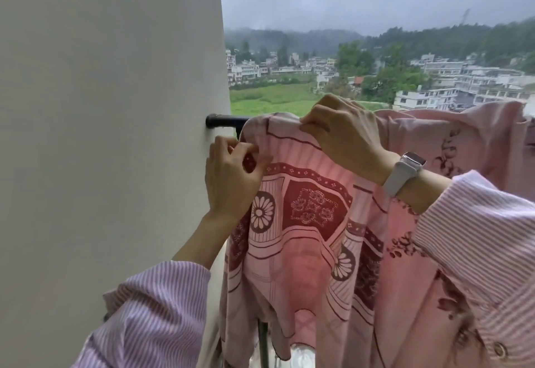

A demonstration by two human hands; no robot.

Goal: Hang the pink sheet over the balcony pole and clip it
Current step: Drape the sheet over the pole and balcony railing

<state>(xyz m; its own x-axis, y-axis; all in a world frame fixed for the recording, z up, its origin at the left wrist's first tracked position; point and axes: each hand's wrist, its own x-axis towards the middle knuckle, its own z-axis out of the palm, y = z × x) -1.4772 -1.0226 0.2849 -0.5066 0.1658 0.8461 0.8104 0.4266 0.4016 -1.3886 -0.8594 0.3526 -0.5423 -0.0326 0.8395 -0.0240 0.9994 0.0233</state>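
The pink sheet (312, 222) is draped over the black pole (223, 122); its edge below the pole is pinched by the left hand (231, 179), its top fold gripped by the right hand (344, 138)

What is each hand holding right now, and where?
Both hold the sheet: left hand pinches its edge below the pole; right hand grips the fold on top.

The pink sheet (304, 222) covers nearly all of the balcony pole (224, 122), leaving only its black end at the wall. The left hand (231, 176) curls over the sheet's edge, hiding whether a clip sits there. The sheet's lower part is cut off at the bottom edge.
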